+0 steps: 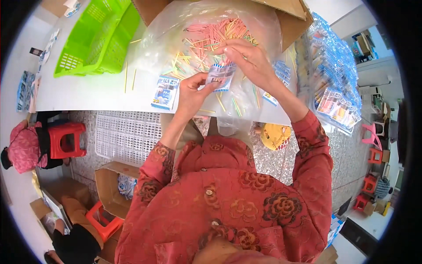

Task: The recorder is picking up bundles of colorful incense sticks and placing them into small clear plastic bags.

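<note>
Between the thumb and fingers of my left hand (192,91) is a small see-through packet (221,79) with blue and white print, its top edge facing away from me. Something pink shows at the packet's upper edge. My right hand (252,64) is just above that edge, thumb and fingers bent together; what they hold is hidden. Beyond both hands, a heap of thin pink, yellow and green sticks (215,36) lies on a clear plastic sheet (162,42). A flat packet of the same kind (165,92) rests on the table left of my left hand.
A green basket (112,48) stands at the far left of the white table (110,94). Many packets (332,61) fill the right side. A cardboard box (292,20) is at the back. Below are a white crate (125,136) and a yellow round stool (275,135). People sit at left.
</note>
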`<action>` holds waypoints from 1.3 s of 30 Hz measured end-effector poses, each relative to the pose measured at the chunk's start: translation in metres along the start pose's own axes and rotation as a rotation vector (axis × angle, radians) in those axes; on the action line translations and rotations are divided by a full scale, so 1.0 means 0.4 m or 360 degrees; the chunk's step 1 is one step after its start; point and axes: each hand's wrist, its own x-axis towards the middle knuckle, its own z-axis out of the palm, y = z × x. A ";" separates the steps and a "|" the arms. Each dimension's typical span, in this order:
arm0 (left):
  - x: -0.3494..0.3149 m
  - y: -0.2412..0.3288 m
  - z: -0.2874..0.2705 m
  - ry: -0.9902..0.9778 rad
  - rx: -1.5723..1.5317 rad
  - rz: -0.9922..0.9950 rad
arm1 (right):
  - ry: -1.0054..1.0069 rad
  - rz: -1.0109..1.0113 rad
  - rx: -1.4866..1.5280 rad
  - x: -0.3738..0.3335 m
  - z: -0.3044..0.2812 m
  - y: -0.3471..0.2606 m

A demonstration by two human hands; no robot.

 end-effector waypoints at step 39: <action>-0.065 0.002 -0.050 0.0175 -0.0239 -0.0154 | -0.0177 0.0529 0.0768 -0.073 0.100 0.033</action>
